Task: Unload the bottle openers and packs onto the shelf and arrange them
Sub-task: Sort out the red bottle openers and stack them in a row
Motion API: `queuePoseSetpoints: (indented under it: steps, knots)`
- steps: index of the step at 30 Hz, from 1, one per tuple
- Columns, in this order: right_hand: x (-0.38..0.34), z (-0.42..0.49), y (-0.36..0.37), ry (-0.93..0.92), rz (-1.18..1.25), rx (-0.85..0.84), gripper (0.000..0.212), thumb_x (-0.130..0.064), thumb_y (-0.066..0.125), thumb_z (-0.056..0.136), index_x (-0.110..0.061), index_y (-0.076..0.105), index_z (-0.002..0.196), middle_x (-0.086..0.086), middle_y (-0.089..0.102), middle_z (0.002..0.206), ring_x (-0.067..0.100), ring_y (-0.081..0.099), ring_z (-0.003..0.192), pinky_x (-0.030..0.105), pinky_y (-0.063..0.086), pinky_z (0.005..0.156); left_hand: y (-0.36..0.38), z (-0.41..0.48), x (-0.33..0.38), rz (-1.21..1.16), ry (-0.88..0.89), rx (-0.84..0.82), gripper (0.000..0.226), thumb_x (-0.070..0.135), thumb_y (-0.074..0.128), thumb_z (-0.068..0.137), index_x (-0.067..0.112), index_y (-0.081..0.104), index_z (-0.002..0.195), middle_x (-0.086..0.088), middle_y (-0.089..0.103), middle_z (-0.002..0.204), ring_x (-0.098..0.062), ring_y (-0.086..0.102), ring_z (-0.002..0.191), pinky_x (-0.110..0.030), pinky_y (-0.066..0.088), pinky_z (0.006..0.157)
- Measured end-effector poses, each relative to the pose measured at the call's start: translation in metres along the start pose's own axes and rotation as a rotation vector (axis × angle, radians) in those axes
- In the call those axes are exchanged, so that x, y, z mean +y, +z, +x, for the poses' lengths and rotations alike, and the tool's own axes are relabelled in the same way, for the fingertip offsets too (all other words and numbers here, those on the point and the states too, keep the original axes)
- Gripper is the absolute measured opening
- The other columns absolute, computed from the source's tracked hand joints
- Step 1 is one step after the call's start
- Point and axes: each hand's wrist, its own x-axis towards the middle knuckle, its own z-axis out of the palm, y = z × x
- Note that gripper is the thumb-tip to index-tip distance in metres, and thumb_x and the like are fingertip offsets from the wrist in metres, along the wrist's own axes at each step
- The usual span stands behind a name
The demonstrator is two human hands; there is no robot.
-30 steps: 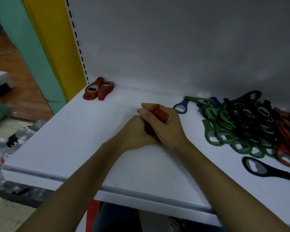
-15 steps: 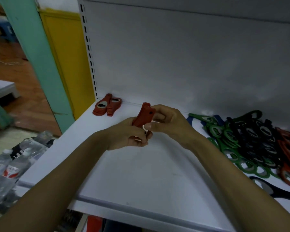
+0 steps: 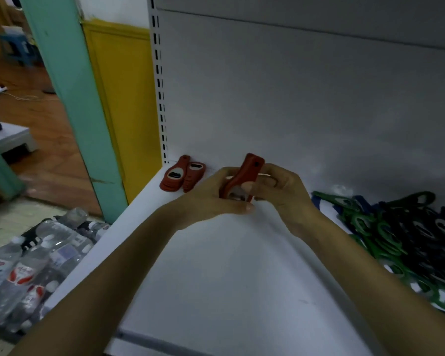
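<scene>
Both left hand (image 3: 211,199), right hand (image 3: 280,191) grip openers (image 3: 251,168) (red).

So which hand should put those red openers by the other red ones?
Probably the left hand: it holds the red bottle openers on the side nearer the corner stacks; the right hand is farther away.

The shelf board (image 3: 216,278) looks like white painted metal, smooth with a dull sheen. The back panel (image 3: 293,98) has the same matt white coat. The raised red openers (image 3: 247,173) look like matt plastic, with a pale, shiny metal insert at the lower end. The corner stack of red openers (image 3: 181,177) shows the same dull plastic. The green and black openers (image 3: 396,227) look smooth and slightly glossy. The water bottles (image 3: 36,265) are clear, glossy plastic. The brown floor (image 3: 49,140) looks like polished wood, and the teal pillar (image 3: 72,98) wears scuffed matt paint.
</scene>
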Motion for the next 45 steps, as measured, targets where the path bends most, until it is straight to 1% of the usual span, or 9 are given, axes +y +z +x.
queuePoseSetpoints:
  steps: [5, 9, 11, 16, 20, 26, 33, 38, 45]
  knots:
    - [0.019, 0.030, 0.004, 0.308, 0.012, 0.160, 0.018, -0.015, 0.075, 0.077, -0.016, 0.070, 0.094, -0.001, 0.075, 0.082, 0.011, 0.070, 0.073, 0.023, 0.051, 0.063, -0.033, -0.007, -0.026, 0.853, 0.202, 0.576, 0.099, 0.074, 0.060, 0.064, 0.016, 0.038, 0.140, -0.001, 0.042, 0.144, -0.021, 0.036, 0.133, -0.042, 0.034, 0.107]
    - [0.027, 0.062, 0.027, 0.406, 0.023, 0.147, 0.022, -0.012, 0.077, 0.076, -0.001, 0.072, 0.094, 0.013, 0.075, 0.081, 0.020, 0.071, 0.069, 0.026, 0.057, 0.060, -0.047, -0.007, -0.057, 1.094, 0.013, 0.509, 0.112, 0.081, 0.041, 0.067, 0.013, 0.011, 0.151, -0.003, 0.010, 0.159, -0.020, 0.003, 0.147, -0.047, 0.009, 0.118]
    - [0.030, 0.077, 0.038, 0.447, -0.027, 0.131, 0.025, -0.011, 0.079, 0.074, 0.003, 0.071, 0.093, 0.021, 0.072, 0.092, 0.028, 0.070, 0.078, 0.033, 0.057, 0.070, -0.049, -0.003, -0.066, 1.127, 0.016, 0.464, 0.108, 0.080, 0.036, 0.069, 0.016, 0.007, 0.151, -0.001, 0.005, 0.159, -0.016, -0.002, 0.146, -0.042, 0.004, 0.117]
    - [0.036, 0.102, 0.055, 0.498, -0.140, 0.116, 0.040, -0.015, 0.080, 0.073, 0.007, 0.066, 0.103, 0.019, 0.071, 0.090, 0.020, 0.069, 0.064, 0.026, 0.055, 0.051, -0.052, 0.001, -0.075, 1.113, 0.066, 0.456, 0.084, 0.071, 0.035, 0.082, 0.021, 0.023, 0.149, 0.004, 0.023, 0.156, -0.013, 0.011, 0.145, -0.039, 0.003, 0.118]
    - [0.040, 0.110, 0.060, 0.373, -0.616, 0.071, 0.024, -0.029, 0.075, 0.073, -0.007, 0.066, 0.073, 0.007, 0.066, 0.066, 0.021, 0.064, 0.057, 0.028, 0.053, 0.051, -0.052, 0.004, -0.080, 1.130, 0.083, 0.477, 0.069, 0.058, 0.037, 0.091, 0.022, 0.023, 0.148, 0.004, 0.023, 0.155, -0.013, 0.011, 0.145, -0.036, -0.001, 0.117]
    - [0.046, 0.112, 0.061, 0.351, -0.613, 0.067, 0.023, -0.027, 0.075, 0.074, -0.012, 0.060, 0.064, 0.004, 0.063, 0.060, 0.021, 0.064, 0.060, 0.027, 0.051, 0.052, -0.053, 0.006, -0.084, 1.133, 0.078, 0.477, 0.064, 0.049, 0.040, 0.094, 0.021, 0.022, 0.148, 0.002, 0.024, 0.155, -0.014, 0.012, 0.145, -0.038, 0.000, 0.117]
    - [0.045, 0.095, 0.058, 0.351, -0.485, 0.068, 0.034, -0.039, 0.066, 0.085, -0.006, 0.068, 0.077, 0.005, 0.064, 0.067, 0.016, 0.059, 0.056, 0.025, 0.048, 0.052, -0.051, 0.003, -0.076, 1.115, 0.066, 0.473, 0.066, 0.053, 0.045, 0.091, 0.018, 0.031, 0.145, -0.001, 0.030, 0.153, -0.017, 0.017, 0.145, -0.046, 0.009, 0.117]
    - [0.029, 0.051, 0.038, 0.217, -0.579, 0.055, 0.034, -0.030, 0.055, 0.094, 0.001, 0.068, 0.099, 0.012, 0.068, 0.096, 0.022, 0.063, 0.085, 0.036, 0.051, 0.085, -0.040, -0.009, -0.053, 1.233, 0.189, 0.519, 0.065, 0.049, 0.051, 0.088, 0.007, 0.044, 0.137, -0.011, 0.042, 0.146, -0.027, 0.033, 0.138, -0.054, 0.012, 0.114]
    - [0.028, -0.060, -0.032, 0.043, -0.639, 0.194, 0.038, -0.026, 0.057, 0.094, -0.017, 0.052, 0.131, -0.004, 0.056, 0.120, 0.010, 0.055, 0.102, 0.020, 0.044, 0.087, 0.021, -0.004, -0.017, 1.320, 0.451, 0.219, 0.056, 0.038, 0.051, 0.094, 0.006, 0.042, 0.139, -0.013, 0.041, 0.146, -0.029, 0.037, 0.136, -0.045, 0.026, 0.114]
